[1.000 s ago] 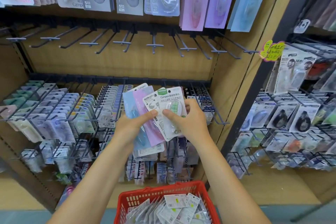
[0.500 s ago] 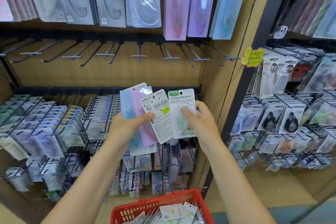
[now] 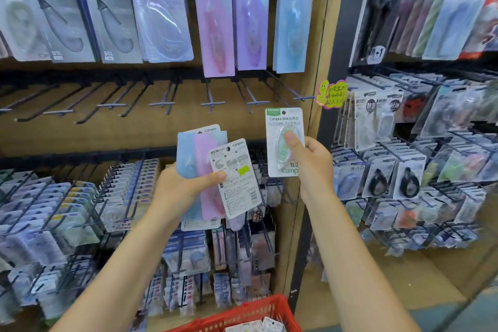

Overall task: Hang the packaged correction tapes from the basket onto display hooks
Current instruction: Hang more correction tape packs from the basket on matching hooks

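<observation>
My right hand (image 3: 312, 167) pinches one green-and-white packaged correction tape (image 3: 281, 132), upright, thumb on its clear blister, just below the right end of the empty hook row. My left hand (image 3: 177, 186) grips a fanned stack of packaged correction tapes (image 3: 215, 167): blue, pink, and a white one showing its printed back. A row of bare black display hooks (image 3: 213, 102) runs across the wooden back panel above both hands. The red basket (image 3: 242, 315) sits at the bottom edge with more packages inside.
Large grey, lilac, pink and blue packages (image 3: 161, 16) hang on the top row. Crowded hooks of small packages (image 3: 67, 210) fill the lower left shelf. A dark upright post (image 3: 336, 62) with a yellow-pink note (image 3: 330, 94) separates a second full rack (image 3: 417, 170) on the right.
My right hand has drawn the green package out of the stack and lifted it up and to the right. The view tilted upward, so the basket dropped toward the bottom edge.
</observation>
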`<state>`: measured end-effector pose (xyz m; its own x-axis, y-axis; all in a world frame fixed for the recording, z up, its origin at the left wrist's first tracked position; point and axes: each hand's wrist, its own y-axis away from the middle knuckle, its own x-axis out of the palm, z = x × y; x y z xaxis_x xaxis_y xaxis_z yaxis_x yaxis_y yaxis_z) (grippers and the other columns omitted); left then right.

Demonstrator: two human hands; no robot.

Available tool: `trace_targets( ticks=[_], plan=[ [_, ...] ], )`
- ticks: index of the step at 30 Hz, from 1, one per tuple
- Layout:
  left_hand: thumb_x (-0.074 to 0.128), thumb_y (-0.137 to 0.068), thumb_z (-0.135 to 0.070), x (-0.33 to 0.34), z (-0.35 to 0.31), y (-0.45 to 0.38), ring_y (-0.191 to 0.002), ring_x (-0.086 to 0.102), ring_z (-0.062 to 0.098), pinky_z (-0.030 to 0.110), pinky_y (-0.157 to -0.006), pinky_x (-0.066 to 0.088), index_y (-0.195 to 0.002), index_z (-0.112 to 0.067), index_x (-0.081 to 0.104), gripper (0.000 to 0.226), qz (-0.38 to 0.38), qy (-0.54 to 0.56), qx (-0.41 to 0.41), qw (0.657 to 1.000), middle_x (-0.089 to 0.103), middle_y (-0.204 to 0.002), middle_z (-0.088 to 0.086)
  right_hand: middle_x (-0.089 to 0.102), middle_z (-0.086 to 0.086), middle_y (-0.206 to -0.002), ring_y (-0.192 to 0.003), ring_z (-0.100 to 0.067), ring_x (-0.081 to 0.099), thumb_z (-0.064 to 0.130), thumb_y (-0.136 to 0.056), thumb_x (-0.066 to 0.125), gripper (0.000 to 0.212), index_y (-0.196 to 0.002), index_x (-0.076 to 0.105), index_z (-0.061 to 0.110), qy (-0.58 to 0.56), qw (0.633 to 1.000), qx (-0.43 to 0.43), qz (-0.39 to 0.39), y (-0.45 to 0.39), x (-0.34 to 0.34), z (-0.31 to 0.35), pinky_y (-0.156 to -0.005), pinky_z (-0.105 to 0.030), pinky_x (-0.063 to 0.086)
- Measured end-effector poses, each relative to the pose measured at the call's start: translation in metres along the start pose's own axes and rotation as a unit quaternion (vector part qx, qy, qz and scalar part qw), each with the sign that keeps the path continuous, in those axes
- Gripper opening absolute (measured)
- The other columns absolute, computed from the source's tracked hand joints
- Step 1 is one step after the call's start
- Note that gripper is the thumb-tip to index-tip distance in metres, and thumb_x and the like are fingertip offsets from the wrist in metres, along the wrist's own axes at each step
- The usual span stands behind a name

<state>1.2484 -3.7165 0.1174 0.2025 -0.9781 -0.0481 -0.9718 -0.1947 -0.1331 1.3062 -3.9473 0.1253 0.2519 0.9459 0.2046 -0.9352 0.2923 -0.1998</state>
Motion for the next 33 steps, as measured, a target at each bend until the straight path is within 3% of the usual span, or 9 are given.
trace_targets(
  ticks=[5, 9, 13, 16, 19, 22, 26, 30, 33],
  plan=[
    [0.091, -0.075, -0.014, 0.016, -0.002, -0.005, -0.098, 0.077, 0.019, 0.048, -0.092, 0.061, -0.113, -0.016, 0.076, 0.041, -0.002, 0.000, -0.002, 1.000, 0.080, -0.104, -0.004, 0.077, -0.003, -0.099, -0.085, -0.014, 0.073, 0.037, -0.089, 0.077, 0.023, -0.098, 0.074, 0.016, -0.042, 0.999, 0.007, -0.026, -0.012, 0.006, -0.003, -0.083, -0.042, 0.059],
    [0.090, -0.076, -0.016, 0.024, -0.006, -0.007, -0.092, 0.077, 0.012, 0.030, -0.074, 0.058, -0.111, -0.019, 0.075, 0.038, 0.003, 0.005, 0.008, 1.000, 0.080, -0.101, -0.009, 0.076, -0.003, -0.098, -0.084, -0.011, 0.071, 0.039, -0.090, 0.076, 0.022, -0.095, 0.071, 0.019, -0.044, 0.999, 0.005, -0.031, -0.018, 0.009, -0.004, -0.073, -0.028, 0.056],
    [0.089, -0.078, -0.017, 0.030, -0.006, -0.010, -0.090, 0.077, 0.010, 0.028, -0.071, 0.057, -0.112, -0.020, 0.074, 0.037, 0.009, 0.014, 0.007, 1.000, 0.080, -0.102, -0.010, 0.075, 0.003, -0.096, -0.083, -0.009, 0.071, 0.039, -0.091, 0.075, 0.021, -0.097, 0.070, 0.019, -0.052, 0.998, 0.002, -0.043, -0.019, 0.005, -0.008, -0.071, -0.027, 0.058],
    [0.089, -0.077, -0.015, 0.033, -0.003, -0.013, -0.094, 0.077, 0.013, 0.031, -0.075, 0.059, -0.112, -0.019, 0.075, 0.038, 0.010, 0.024, 0.006, 1.000, 0.080, -0.103, -0.008, 0.076, 0.005, -0.095, -0.076, 0.001, 0.070, 0.036, -0.092, 0.074, 0.019, -0.098, 0.072, 0.018, -0.042, 0.998, -0.014, -0.045, -0.022, 0.001, -0.009, -0.063, -0.017, 0.054],
    [0.091, -0.074, -0.017, 0.035, 0.002, -0.017, -0.099, 0.077, 0.018, 0.044, -0.091, 0.060, -0.111, -0.018, 0.076, 0.040, 0.012, 0.028, -0.001, 1.000, 0.080, -0.105, -0.006, 0.072, 0.006, -0.081, -0.062, 0.007, 0.062, 0.034, -0.091, 0.075, 0.019, -0.088, 0.072, 0.016, -0.014, 0.998, -0.030, -0.048, -0.026, 0.003, -0.006, -0.057, -0.012, 0.046],
    [0.099, -0.062, -0.026, 0.036, 0.006, -0.020, -0.103, 0.076, 0.023, 0.052, -0.099, 0.057, -0.114, -0.017, 0.076, 0.057, 0.027, 0.043, -0.014, 0.999, 0.080, -0.109, -0.002, 0.074, 0.005, -0.084, -0.065, 0.004, 0.065, 0.041, -0.090, 0.076, 0.028, -0.086, 0.073, 0.013, 0.013, 0.999, 0.004, -0.039, -0.027, 0.004, -0.008, -0.057, -0.014, 0.050],
    [0.099, -0.048, -0.039, 0.034, 0.010, -0.022, -0.105, 0.076, 0.026, 0.054, -0.100, 0.056, -0.115, -0.016, 0.076, 0.074, 0.038, 0.069, -0.022, 0.997, 0.079, -0.111, 0.002, 0.077, 0.000, -0.098, -0.086, -0.019, 0.076, 0.053, -0.088, 0.072, 0.040, -0.101, 0.070, 0.015, 0.042, 0.993, 0.102, 0.030, -0.012, -0.007, -0.025, -0.079, -0.037, 0.064],
    [0.097, -0.058, -0.029, 0.037, 0.013, -0.023, -0.105, 0.076, 0.027, 0.055, -0.098, 0.057, -0.119, -0.013, 0.074, 0.067, 0.063, 0.088, -0.039, 0.993, 0.079, -0.112, 0.004, 0.079, 0.001, -0.102, -0.097, -0.018, 0.075, 0.052, -0.088, 0.074, 0.043, -0.110, 0.072, 0.016, 0.114, 0.959, 0.152, 0.209, 0.011, -0.018, -0.039, -0.093, -0.045, 0.060],
    [0.093, -0.062, -0.026, 0.042, 0.014, -0.021, -0.105, 0.076, 0.027, 0.052, -0.097, 0.057, -0.119, -0.014, 0.074, 0.061, 0.078, 0.100, -0.047, 0.991, 0.079, -0.112, 0.005, 0.079, 0.002, -0.107, -0.100, -0.019, 0.075, 0.039, -0.090, 0.076, 0.030, -0.113, 0.074, 0.018, 0.098, 0.955, 0.126, 0.251, 0.023, -0.017, -0.042, -0.095, -0.049, 0.058]
  ],
)
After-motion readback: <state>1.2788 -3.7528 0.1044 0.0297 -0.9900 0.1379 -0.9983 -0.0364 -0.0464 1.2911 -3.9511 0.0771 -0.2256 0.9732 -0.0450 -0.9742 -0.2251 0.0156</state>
